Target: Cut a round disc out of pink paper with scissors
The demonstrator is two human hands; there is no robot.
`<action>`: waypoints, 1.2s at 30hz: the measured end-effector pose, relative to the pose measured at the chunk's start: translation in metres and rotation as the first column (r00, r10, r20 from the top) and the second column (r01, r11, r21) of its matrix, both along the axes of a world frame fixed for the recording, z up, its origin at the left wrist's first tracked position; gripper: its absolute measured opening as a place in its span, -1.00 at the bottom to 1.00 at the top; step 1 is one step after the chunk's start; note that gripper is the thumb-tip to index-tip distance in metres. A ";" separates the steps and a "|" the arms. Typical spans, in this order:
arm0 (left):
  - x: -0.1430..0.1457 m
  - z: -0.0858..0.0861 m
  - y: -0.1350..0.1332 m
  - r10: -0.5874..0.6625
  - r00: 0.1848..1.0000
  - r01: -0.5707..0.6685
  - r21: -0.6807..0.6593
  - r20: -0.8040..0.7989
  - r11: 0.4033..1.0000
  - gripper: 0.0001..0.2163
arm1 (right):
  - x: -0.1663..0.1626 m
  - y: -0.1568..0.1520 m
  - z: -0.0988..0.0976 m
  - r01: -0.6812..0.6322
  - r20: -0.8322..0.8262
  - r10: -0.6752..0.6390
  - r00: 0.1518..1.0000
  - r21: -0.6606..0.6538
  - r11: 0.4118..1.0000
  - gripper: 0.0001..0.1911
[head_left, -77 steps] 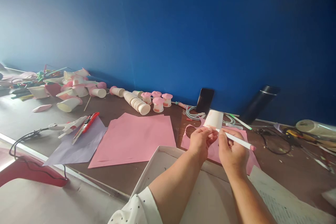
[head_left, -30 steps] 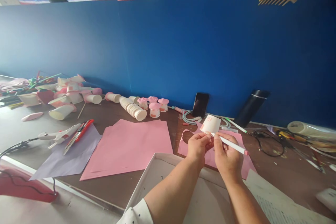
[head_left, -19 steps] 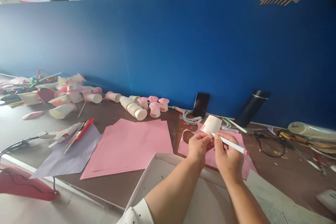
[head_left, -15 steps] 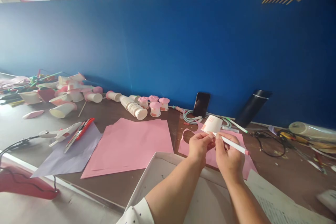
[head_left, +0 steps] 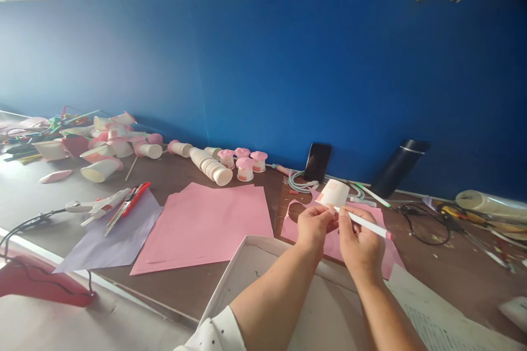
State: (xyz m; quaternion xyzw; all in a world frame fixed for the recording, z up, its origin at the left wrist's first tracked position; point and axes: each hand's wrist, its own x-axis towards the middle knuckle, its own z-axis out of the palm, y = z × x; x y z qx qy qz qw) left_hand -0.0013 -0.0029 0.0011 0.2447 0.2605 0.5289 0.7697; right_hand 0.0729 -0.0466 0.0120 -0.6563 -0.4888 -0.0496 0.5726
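Observation:
An upside-down white paper cup (head_left: 336, 193) with a pink window drawn on its side is gripped near its rim by my left hand (head_left: 313, 226). My right hand (head_left: 362, 237) is closed around a white felt-tip pen (head_left: 368, 224) with a pink end, its tip pointing toward the cup. Both hands meet just below the cup, and the fingers partly hide the pen's tip. Under them lies a pink paper sheet (head_left: 387, 255) with a round hole cut in it.
Several small pink-roofed cups (head_left: 245, 169) stand beside a row of stacked paper cups (head_left: 211, 166). Pink sheets (head_left: 214, 225) lie left of a white box lid (head_left: 242, 274). A glue gun (head_left: 99, 205) and scissors (head_left: 127, 205) rest on purple paper. A phone (head_left: 318, 162) and black bottle (head_left: 399, 167) lean on the blue partition.
The view has shifted slightly. Both hands keep the same hold on the cup and the pen, with no other visible movement.

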 end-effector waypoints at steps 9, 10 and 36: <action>0.000 -0.001 0.000 0.018 1.000 -0.018 -0.001 -0.019 1.000 -0.53 | 0.001 0.001 -0.003 0.013 0.002 -0.013 1.000 -0.001 1.000 -0.64; 0.000 0.000 0.000 0.017 1.000 -0.017 0.002 -0.022 1.000 -0.53 | 0.001 0.001 -0.003 0.011 0.002 -0.011 1.000 0.002 1.000 -0.64; 0.004 -0.002 0.002 0.109 0.964 -0.099 0.057 -0.242 0.994 -0.83 | 0.002 0.001 -0.004 -0.022 0.044 0.022 0.999 0.003 1.000 -0.67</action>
